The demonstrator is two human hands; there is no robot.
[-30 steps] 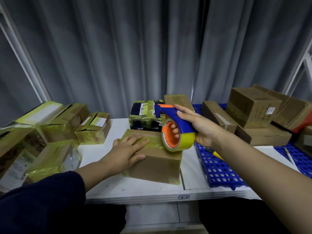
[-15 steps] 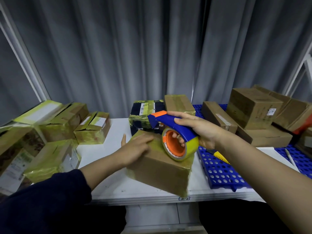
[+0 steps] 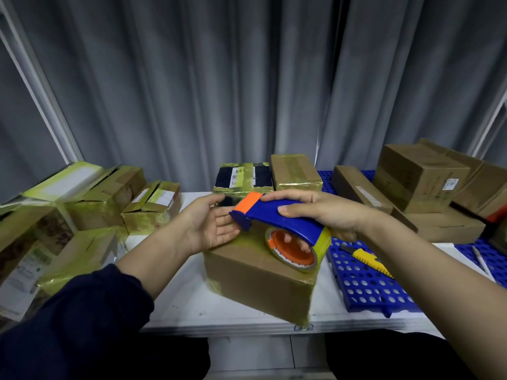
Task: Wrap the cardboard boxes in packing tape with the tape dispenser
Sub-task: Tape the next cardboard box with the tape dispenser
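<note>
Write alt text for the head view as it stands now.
The right hand grips a blue-and-orange tape dispenser over a partly taped cardboard box on a white table; the open left hand is beside the dispenser's orange tip.

Small tag "2-2" on the table front edge

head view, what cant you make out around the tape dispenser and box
- Head view: whether tape runs from the tape dispenser to the box; the dispenser's blue body and the left hand cover that spot.
- Fingers of the right hand inside the roll: mostly hidden by it.
- The label on the dark box behind: too small to read.
</note>
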